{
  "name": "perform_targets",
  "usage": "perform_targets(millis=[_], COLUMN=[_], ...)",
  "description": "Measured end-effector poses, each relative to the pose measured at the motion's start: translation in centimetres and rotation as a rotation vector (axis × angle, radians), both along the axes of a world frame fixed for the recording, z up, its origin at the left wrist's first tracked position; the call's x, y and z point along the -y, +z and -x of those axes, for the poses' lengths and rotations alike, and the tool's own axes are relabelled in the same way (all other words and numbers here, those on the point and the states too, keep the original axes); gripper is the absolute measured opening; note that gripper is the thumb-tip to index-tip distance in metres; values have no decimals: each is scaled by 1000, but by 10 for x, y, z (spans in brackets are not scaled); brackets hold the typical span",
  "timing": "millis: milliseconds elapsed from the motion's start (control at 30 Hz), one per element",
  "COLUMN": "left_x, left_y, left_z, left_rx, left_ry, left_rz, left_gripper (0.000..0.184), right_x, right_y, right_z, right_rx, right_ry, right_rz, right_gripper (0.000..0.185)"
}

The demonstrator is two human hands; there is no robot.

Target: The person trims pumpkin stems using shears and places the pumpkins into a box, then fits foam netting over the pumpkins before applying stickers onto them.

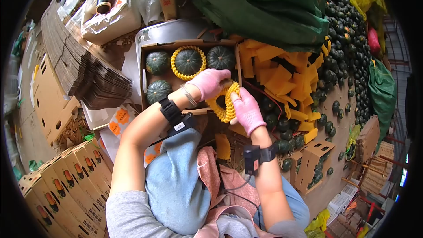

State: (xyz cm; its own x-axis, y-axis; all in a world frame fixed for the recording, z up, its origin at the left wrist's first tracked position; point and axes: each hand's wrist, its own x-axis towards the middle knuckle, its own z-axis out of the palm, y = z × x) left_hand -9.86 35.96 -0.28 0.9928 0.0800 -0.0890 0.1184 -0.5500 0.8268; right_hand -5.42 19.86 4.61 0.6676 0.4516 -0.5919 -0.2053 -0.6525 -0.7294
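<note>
My left hand (209, 83), in a pink glove, and my right hand (248, 112), gloved likewise, both grip a yellow foam net sleeve (225, 113). The sleeve is bunched into a ring with a dark opening, over the near right part of an open cardboard box (144, 79). Inside the box are several dark green squashes (157, 63). One squash (188, 61) at the far middle has a yellow foam net (175, 71) around it. My left forearm and hand hide part of the box's near side.
Loose yellow foam nets (277, 77) lie right of the box under a green sheet (264, 11). A large heap of squashes (343, 39) spreads along the right. Flattened cardboard (79, 57) is stacked at left, with printed cartons (66, 189) nearer. A small carton (308, 167) holds squashes.
</note>
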Motion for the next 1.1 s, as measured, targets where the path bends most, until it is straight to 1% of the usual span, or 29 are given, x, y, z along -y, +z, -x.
perform_targets(millis=[33,67,133,233,333,367,400,467,500,533,600,633,667,733,800,867,933,967,1033,1067,1100], left_x=[1,2,3,6,5,2,0,-16,-22,-33,-58,-66,-69,-72,-74,-77,-80,-82,-90,-95,-101], left_y=[-3,-5,-10,-17,-21,-17,-12,21,26,28,4,-15,-27,-29,-25,-33,-33,-33,-44,-42,-38], left_z=[-1,-1,0,6,6,10,16,34,46,55,65,65,61,52,48,48,45,43,35,31,32], left_rx=[-20,-26,-28,4,-24,0,37,64,167,281,255,200,305,443,489,432,444,450,395,369,229], left_ry=[-5,3,21,133,196,221,263,315,410,500,534,559,578,600,619,681,732,755,783,796,754], left_rz=[-7,12,27,68,149,211,157,137,151,156,179,236,269,225,170,346,317,302,396,441,397], left_gripper=[18,18,17,17,19,20,21,20,19,18,16,14,13,13,12,11,9,8,8,8,7], right_x=[6,-6,-1,-1,9,3,-6,-19,-30,-43,-76,-88,-99,-117,-123,-125,-128,-128,-129,-129,-129], right_y=[-15,15,8,-8,-40,-28,-10,15,19,18,-1,-35,-64,-59,-53,-45,-53,-64,-87,-81,-71], right_z=[-8,-7,-9,-6,-22,-18,-9,2,6,5,4,-3,-9,-16,-26,-26,-26,-30,-40,-42,-43], right_rx=[-13,-337,-508,-695,-859,-814,-636,-413,-254,-175,116,428,740,660,575,616,699,661,584,590,595], right_ry=[60,-57,-110,-304,-409,-403,-363,-150,-48,-1,78,123,170,49,29,23,-5,-41,-116,-85,-54], right_rz=[-31,-2,-102,-243,-362,-376,-333,-365,-371,-375,-293,-406,-512,-505,-454,-455,-452,-492,-570,-493,-417], right_gripper=[24,24,25,28,27,25,25,24,23,21,17,16,16,13,12,13,14,14,14,16,18])
